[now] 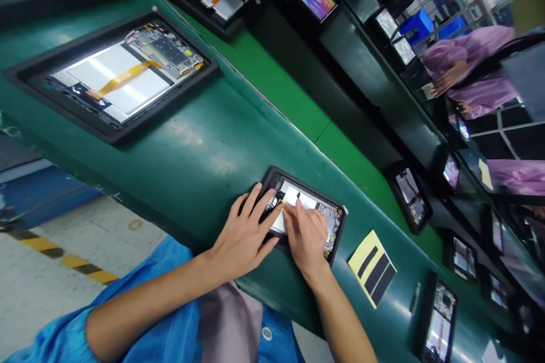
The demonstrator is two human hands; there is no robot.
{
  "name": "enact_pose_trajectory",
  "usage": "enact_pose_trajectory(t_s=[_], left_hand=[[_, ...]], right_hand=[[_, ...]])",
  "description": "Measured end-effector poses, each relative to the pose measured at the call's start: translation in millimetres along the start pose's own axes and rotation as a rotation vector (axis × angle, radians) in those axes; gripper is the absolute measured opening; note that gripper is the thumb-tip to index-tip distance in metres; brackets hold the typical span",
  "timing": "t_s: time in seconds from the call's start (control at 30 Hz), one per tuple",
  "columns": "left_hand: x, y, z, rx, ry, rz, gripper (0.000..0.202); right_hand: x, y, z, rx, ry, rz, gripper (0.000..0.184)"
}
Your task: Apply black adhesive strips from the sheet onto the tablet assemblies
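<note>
An opened tablet (336, 232) in a black tray lies in front of me on the green bench, its white battery and circuit board showing. My left hand (244, 232) rests over the tablet's left end, fingers spread and extended. Over the battery, my right hand (309, 235) has its fingers curled, thumb and index close to the orange ribbon cable (281, 207). A small black piece (298, 195) shows at the index fingertip; whether it is held or stuck down is unclear. To the right lies a yellow sheet (361, 255) bearing black adhesive strips (378, 275).
Another opened tablet (123, 79) sits in a tray at the left. Beyond the bench runs a green conveyor belt (268, 79) carrying several trays. A further tablet (440, 317) and a thin tool (415, 298) lie at the right. A co-worker's pink sleeve (477, 48) appears across the line.
</note>
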State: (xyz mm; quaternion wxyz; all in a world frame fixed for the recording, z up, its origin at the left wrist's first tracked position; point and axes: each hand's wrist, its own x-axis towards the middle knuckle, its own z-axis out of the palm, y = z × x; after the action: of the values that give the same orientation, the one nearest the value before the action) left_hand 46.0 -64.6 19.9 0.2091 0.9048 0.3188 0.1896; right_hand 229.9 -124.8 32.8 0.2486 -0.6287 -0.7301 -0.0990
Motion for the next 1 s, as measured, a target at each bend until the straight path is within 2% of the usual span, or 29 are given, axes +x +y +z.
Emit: enact_pose_trajectory(t_s=[0.43, 1.0], left_hand=[[2, 5, -1.4, -0.013, 0.000, -0.014, 0.059], [-1, 6, 2.8, -0.006, 0.026, -0.023, 0.060]], right_hand=[[4, -1, -6, -0.065, -0.054, -0.097, 0.074], [10, 13, -8, 0.167, -0.119, -0.048, 0.075]])
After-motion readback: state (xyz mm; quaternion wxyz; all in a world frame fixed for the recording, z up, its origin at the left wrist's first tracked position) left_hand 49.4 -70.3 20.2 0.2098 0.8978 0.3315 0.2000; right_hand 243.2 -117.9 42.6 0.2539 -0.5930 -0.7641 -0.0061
